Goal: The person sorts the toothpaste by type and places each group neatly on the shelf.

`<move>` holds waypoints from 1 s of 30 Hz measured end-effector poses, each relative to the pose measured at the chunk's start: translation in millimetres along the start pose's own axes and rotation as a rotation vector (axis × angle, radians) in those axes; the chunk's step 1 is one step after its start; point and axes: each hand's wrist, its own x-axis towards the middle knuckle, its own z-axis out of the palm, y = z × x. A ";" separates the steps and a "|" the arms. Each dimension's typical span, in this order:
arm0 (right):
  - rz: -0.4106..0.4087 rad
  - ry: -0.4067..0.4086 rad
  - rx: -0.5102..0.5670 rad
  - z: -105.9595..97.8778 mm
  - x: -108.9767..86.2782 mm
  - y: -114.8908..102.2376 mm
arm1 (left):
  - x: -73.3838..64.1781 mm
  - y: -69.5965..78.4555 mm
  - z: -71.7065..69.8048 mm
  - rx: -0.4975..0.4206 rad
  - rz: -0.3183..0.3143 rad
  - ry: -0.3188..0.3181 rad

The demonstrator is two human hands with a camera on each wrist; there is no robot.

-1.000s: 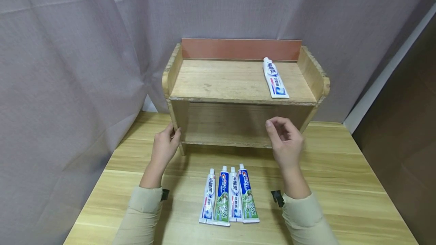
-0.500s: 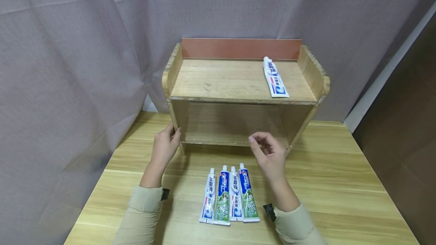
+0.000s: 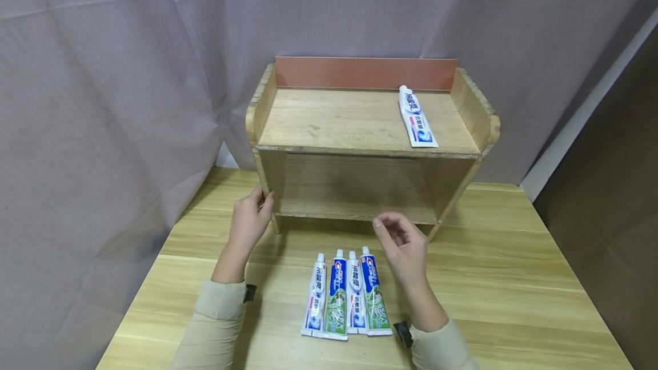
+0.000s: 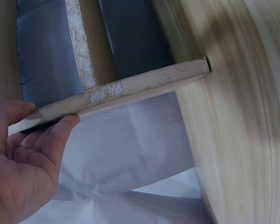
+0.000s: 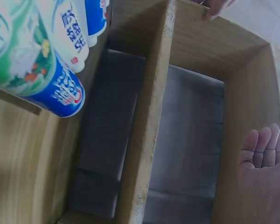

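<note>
A small two-tier wooden shelf (image 3: 329,149) stands on the table. My left hand (image 3: 248,222) pinches the front edge of its left side panel (image 4: 144,84) between thumb and fingers. My right hand (image 3: 406,247) hovers in front of the lower tier with loosely curled fingers and nothing in them; the right wrist view shows those fingers (image 5: 261,147) bent. In front of the shelf lie two white toothpaste tubes (image 3: 315,296) and two blue-green toothpaste tubes (image 3: 336,296), side by side, caps toward the shelf. Another white toothpaste tube (image 3: 417,119) rests on the top tier, right of centre.
The shelf's lower board (image 3: 329,216) sits a little above the wooden table (image 3: 514,278). A reddish-brown strip (image 3: 365,73) backs the top tier. Grey curtain (image 3: 128,73) hangs behind and at left; a brown panel (image 3: 606,187) stands at right.
My right hand has moved left and down, from beside the shelf's right part toward the tubes on the table. My left hand keeps its grip on the side panel.
</note>
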 end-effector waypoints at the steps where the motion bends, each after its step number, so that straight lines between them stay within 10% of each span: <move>1: 0.002 0.001 0.000 -0.1 -1.0 0.9 | -0.2 0.1 0.1 -0.003 -0.002 0.000; 16: 0.033 0.025 -0.012 -6.5 -22.0 46.1 | -0.2 -1.8 1.6 0.010 0.000 -0.002; 30: 0.065 0.033 0.001 0.3 -35.0 28.1 | -0.7 -1.4 1.7 0.001 0.009 0.011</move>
